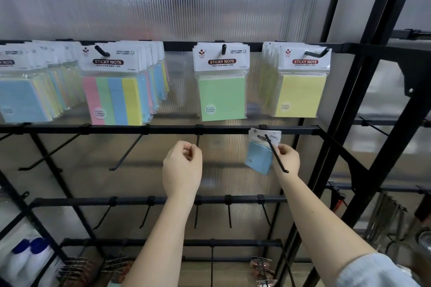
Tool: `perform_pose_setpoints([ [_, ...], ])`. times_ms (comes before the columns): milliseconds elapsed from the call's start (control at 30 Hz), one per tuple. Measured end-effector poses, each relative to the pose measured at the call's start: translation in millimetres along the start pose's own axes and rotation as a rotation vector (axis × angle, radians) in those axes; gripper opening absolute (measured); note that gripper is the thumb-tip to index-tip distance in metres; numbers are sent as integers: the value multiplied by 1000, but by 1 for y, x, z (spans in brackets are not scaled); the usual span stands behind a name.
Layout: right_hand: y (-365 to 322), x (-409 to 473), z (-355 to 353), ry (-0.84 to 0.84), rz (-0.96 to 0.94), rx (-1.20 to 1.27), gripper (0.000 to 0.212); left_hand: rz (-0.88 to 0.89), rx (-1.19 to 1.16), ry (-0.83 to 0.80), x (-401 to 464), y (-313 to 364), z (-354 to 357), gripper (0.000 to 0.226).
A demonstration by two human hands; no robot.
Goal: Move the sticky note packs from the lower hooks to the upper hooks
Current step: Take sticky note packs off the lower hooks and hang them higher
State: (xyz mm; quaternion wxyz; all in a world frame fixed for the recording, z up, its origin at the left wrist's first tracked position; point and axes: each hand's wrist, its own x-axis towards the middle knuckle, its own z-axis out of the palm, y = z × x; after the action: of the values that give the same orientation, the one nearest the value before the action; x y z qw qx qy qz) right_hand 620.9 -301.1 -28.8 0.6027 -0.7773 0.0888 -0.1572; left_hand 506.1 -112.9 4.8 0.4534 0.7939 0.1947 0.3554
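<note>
Your right hand (285,158) pinches the last blue sticky note pack (260,157) where it hangs far back on the lower hook (276,155), at the right end of the lower rail. That hook's long axis runs from the rail toward you, so the pack has to slide near-ward along it before it can rise to the upper hooks (316,53) directly above. Your left hand (183,165) is curled by the next hook left; whether it holds anything, you cannot tell. The pack's hang hole is too blurred to make out.

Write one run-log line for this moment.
right hand: holds blue pack on lower hook | left hand: curled, empty
</note>
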Motion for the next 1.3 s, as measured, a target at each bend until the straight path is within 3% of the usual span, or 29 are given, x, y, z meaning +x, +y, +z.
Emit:
perform_pose_setpoints([
  [500,1,-46,-49,70,11,23,35,71,-26,-192,-1,16,24,16],
  [733,-15,-72,-82,64,-11,-104,37,93,193,-577,13,38,59,15],
  [900,-33,-86,-104,86,-71,-166,39,1,254,-780,28,49,110,31],
  [1000,-40,-90,-119,137,-87,-173,38,-69,307,-799,37,53,134,52],
  [1300,-42,-95,-154,253,-125,-128,43,-188,133,-699,37,48,167,40],
])
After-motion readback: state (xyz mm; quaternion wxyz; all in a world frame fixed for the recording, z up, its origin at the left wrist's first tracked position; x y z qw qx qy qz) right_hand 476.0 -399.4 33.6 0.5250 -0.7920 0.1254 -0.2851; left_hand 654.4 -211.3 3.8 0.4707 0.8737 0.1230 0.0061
